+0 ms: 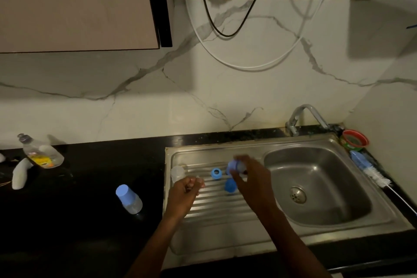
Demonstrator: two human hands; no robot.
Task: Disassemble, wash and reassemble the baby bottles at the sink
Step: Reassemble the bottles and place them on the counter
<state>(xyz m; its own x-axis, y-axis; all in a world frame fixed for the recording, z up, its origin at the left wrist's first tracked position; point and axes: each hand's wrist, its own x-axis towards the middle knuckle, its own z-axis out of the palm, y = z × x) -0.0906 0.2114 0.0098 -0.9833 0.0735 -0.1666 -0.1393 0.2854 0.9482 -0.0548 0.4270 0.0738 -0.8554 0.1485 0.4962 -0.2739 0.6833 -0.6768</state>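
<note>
Over the ribbed drainboard (pixel 216 205) my right hand (pixel 250 176) grips a blue bottle collar with a clear teat (pixel 234 165), blurred by motion. My left hand (pixel 187 187) is curled and pinches a small pale part (pixel 199 181) I cannot identify. On the drainboard lie a blue screw ring (pixel 216 173), a blue cap (pixel 230 185) and a clear bottle body (pixel 177 173). An assembled baby bottle (pixel 129 198) with a blue cap stands on the black counter to the left.
The steel sink basin (pixel 320 187) lies to the right, with a tap (pixel 304 117) behind it. A blue bottle brush (pixel 370 170) and a red-rimmed container (pixel 354 140) sit along the right edge. A dish soap bottle (pixel 41 153) lies at the far left.
</note>
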